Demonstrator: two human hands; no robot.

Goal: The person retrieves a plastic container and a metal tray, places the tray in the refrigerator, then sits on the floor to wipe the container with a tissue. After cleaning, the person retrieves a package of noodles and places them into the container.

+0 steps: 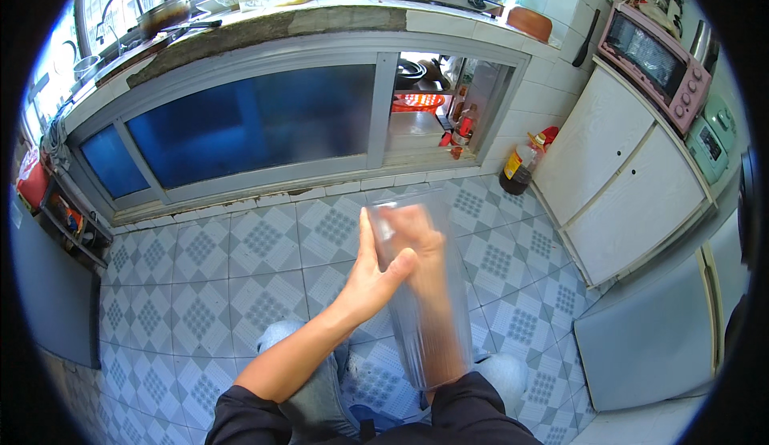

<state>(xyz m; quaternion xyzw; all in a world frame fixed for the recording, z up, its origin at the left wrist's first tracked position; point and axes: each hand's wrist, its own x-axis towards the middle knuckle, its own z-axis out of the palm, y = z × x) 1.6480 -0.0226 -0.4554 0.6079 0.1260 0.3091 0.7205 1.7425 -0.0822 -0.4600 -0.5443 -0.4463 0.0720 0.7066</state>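
Observation:
A clear plastic container [428,319], tall and ribbed, is held over the floor in front of my knees. My left hand [379,265] grips its far end from the left, thumb on top and fingers along the side. My right forearm runs into the container through the end near me, so my right hand [414,229] shows through the clear wall by the far end. That hand is blurred, its fingers look curled, and whether it holds anything cannot be made out.
Patterned tiles [198,319] cover the floor. Ahead stands a counter with sliding blue-glass doors [252,120], its right section open. A jug of dark liquid [519,165] stands by the white cabinet [607,162], which carries a pink toaster oven [652,60]. Grey panels flank both sides.

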